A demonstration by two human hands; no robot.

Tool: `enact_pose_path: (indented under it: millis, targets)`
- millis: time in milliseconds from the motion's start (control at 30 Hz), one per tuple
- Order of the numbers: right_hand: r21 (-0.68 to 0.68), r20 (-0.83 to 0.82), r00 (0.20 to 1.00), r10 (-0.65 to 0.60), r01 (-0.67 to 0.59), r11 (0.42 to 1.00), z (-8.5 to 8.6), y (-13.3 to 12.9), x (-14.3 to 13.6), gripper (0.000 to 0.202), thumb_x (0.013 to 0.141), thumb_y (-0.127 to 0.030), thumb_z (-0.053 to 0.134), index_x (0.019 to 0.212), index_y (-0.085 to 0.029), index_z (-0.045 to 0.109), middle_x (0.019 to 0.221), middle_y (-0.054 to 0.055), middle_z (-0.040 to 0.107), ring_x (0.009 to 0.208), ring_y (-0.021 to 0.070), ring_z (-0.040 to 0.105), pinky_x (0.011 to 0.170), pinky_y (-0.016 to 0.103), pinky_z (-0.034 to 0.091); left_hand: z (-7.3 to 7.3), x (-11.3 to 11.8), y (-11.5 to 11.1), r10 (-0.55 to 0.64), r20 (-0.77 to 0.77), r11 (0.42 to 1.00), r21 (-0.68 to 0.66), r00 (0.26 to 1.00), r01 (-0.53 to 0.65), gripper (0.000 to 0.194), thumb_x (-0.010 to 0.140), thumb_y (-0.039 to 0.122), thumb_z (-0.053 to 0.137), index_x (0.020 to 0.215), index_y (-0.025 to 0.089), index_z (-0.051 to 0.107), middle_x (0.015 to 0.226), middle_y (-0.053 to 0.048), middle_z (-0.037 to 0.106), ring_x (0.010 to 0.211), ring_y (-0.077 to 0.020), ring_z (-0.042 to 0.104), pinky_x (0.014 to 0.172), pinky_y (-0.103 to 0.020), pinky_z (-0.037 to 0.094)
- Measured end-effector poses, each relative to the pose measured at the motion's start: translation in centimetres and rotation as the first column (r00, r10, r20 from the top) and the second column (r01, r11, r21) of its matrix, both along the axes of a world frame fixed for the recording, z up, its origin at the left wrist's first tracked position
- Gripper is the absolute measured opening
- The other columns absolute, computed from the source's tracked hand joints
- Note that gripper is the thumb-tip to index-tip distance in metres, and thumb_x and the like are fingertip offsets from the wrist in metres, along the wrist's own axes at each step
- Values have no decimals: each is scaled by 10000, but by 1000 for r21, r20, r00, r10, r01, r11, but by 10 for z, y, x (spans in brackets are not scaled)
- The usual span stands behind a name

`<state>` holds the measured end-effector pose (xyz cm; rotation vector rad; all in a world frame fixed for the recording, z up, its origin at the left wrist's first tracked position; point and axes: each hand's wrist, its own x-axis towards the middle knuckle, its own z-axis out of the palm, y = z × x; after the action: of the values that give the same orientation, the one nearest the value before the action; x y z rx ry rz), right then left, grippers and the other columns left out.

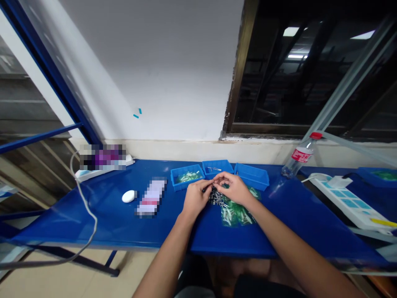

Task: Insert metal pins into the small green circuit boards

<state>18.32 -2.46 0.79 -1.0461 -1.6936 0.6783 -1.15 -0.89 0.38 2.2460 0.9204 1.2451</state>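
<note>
Sitting at a shiny blue table [124, 223] under a plain white wall [161, 70] and a dark window [313, 74].

Reaching forward with two bare arms from the bottom edge, meeting in the middle of the table. Curling the left hand [194, 198] with fingers bent in, pinching something small and dark at the tips. Arching the right hand [235, 187] over it, fingertips pressed together on the same tiny piece. Too small to tell what the piece is. Hovering both hands right above a pile of small dark metal parts [218, 198].

Lying just beside and under the right wrist, a clear crinkly bag of green and white bits [237, 213].

Resting off to the left, a smooth white oval thing [129, 196] and a blurred flat pack [151, 198], its writing not readable.

Standing in a row just past the hands, three small blue plastic trays [251, 176], the left one holding pale green bits.

Lying far right, a long white power strip [347, 201]. Leaning by the window, a clear plastic bottle [299, 159] with a red cap and a red label, words too small to read.
</note>
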Motion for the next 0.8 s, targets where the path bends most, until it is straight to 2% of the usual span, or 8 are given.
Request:
enact_pose_path:
  millis: [133,233,267,333,433,500,667,800]
  targets:
    - [17,42,999,31,-32,999,3,-1,3,204,841,-272,691,1036,-211,693,928,32,735,778,168,681,751,316,601,-1,2,2,-23,-19,999,26,1000,24,270,952,143,629,1143,241,794,1092,-55,808,966,-207,773,908,-330,601]
    - [77,124,992,2,-12,997,7,0,10,228,821,-214,658,1044,-217,701,873,17,708,748,167,657,724,307,581,0,5,2,-10,-31,999,34,999,11,239,950,167,648,1122,235,798,1072,-54,810,945,-210,771,879,-324,598]
    - [113,165,985,-41,22,993,8,2,14,238,816,-201,649,1044,-221,716,855,16,697,737,170,646,714,308,572,0,5,2,7,-39,999,35,999,-6,222,956,194,654,1118,236,799,1051,-53,812,928,-210,770,871,-325,597]
    - [202,246,948,-203,155,967,9,6,27,264,813,-186,636,1048,-231,747,888,32,695,734,182,632,720,324,559,2,6,1,37,-45,998,46,998,-35,211,974,229,641,1116,242,797,1042,-50,811,919,-208,764,867,-326,590]
    - [322,284,813,-508,419,849,5,16,51,221,807,-165,612,967,-211,758,928,69,710,775,219,641,804,375,546,5,6,-1,65,-36,997,49,997,-64,208,999,269,613,1095,240,795,1024,-48,810,888,-201,753,844,-320,586]
    - [333,327,738,-590,495,803,0,20,64,188,811,-161,606,924,-202,751,914,84,726,821,251,646,863,405,527,6,6,-1,73,-30,996,50,997,-72,208,1002,282,609,1086,230,792,1012,-50,808,853,-194,743,820,-314,584]
    - [363,390,704,-594,475,802,-4,22,72,160,890,-200,587,884,-224,745,911,81,754,945,290,638,952,431,480,8,4,1,88,-11,994,61,996,-88,193,992,285,618,1061,234,790,1017,-40,810,836,-187,735,775,-291,579]
    - [423,403,690,-601,442,791,-2,17,68,160,929,-231,587,906,-224,745,950,94,746,995,302,614,972,437,459,17,-5,7,116,-9,991,75,993,-115,195,989,294,619,1059,231,789,1009,-34,812,813,-181,728,740,-280,567]
